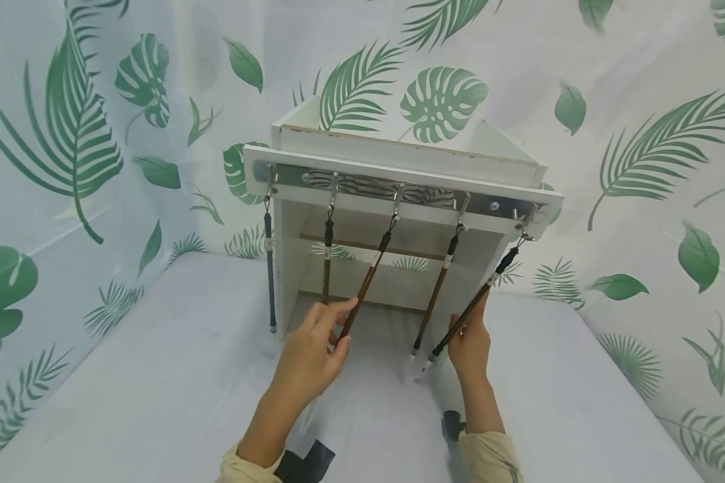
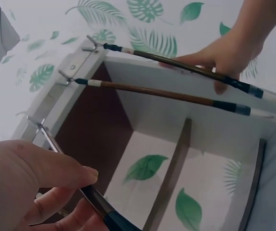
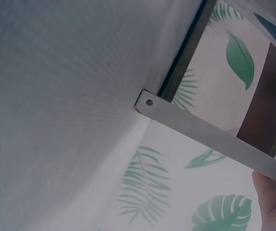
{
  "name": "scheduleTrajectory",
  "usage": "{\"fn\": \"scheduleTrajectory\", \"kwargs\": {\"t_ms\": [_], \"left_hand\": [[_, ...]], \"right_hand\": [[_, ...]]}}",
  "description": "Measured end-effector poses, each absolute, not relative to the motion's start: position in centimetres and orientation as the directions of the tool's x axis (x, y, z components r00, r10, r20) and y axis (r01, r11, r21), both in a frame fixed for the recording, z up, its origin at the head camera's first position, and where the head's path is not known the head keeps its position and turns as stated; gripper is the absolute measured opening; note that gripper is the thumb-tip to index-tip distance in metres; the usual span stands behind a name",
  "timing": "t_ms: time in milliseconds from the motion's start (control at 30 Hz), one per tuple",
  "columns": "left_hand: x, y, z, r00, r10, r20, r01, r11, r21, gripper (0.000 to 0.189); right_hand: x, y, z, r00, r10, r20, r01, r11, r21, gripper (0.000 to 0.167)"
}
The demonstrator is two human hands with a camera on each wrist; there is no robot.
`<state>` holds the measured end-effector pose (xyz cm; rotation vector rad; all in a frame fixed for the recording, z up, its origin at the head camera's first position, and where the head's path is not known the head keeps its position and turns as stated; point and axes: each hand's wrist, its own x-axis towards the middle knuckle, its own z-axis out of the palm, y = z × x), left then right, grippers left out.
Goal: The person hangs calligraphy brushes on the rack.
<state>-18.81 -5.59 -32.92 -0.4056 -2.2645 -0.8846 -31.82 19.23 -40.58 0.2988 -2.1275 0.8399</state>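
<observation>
Several calligraphy brushes hang by loops from a metal hook rail (image 1: 477, 203) on a white wooden shelf unit (image 1: 411, 151). My left hand (image 1: 311, 352) pinches the brown handle of the middle brush (image 1: 368, 276) between thumb and fingers. That brush slants toward the hand, its loop still on its hook (image 1: 397, 201); its lower end is hidden in the head view. My right hand (image 1: 471, 345) holds the unit's right side panel (image 2: 152, 79), thumb over the front edge and fingers along the outside. The rightmost brush (image 1: 477, 295) passes in front of this hand.
Left of the middle brush hang a dark brush (image 1: 270, 275) and a brown one (image 1: 327, 255). Another brush (image 1: 435, 302) hangs to the right. The unit stands on a white surface (image 1: 157, 349) before a leaf-patterned curtain (image 1: 519, 54).
</observation>
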Motion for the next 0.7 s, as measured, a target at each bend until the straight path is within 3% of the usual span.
{"fn": "scheduleTrajectory", "kwargs": {"t_ms": [400, 700], "left_hand": [[-20.5, -4.8, -34.4, -0.739, 0.043, 0.672, 0.517, 0.676, 0.525, 0.05], [-22.4, -4.3, -36.1, -0.774, 0.027, 0.632, 0.552, 0.519, 0.653, 0.051]], "right_hand": [[-31.8, 19.3, -40.4, -0.648, 0.077, 0.757, -0.47, 0.742, -0.478, 0.085], [-31.8, 19.0, -40.4, -0.666, 0.09, 0.741, -0.448, 0.745, -0.494, 0.085]]}}
